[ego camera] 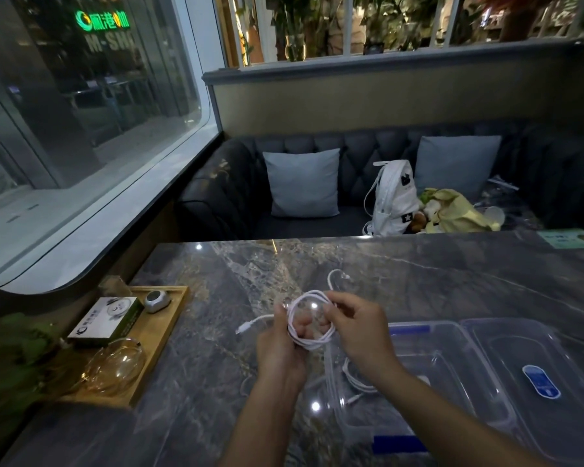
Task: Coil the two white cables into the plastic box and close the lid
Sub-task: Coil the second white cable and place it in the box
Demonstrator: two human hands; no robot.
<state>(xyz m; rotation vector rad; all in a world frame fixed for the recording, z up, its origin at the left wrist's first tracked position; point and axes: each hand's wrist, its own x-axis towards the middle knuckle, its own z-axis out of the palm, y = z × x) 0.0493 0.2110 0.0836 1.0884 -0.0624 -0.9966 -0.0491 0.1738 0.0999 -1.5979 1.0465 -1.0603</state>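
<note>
A white cable (pixel 312 342) is wound into a loop held above the marble table (pixel 216 332). My left hand (pixel 280 348) grips the loop from the left, fingers through it. My right hand (pixel 358 328) pinches the loop's right side. One plug end sticks out left, another tail curls up behind. A second white cable (pixel 356 377) lies coiled inside the clear plastic box (pixel 452 362), partly hidden under my right forearm. The box's clear lid (pixel 540 382), with a blue label, lies open flat to the right.
A wooden tray (pixel 164 335) at the left holds a small carton, a grey round gadget and a glass bowl. Across the table is a dark sofa with two grey cushions, a white backpack and a yellow bag. A window runs along the left.
</note>
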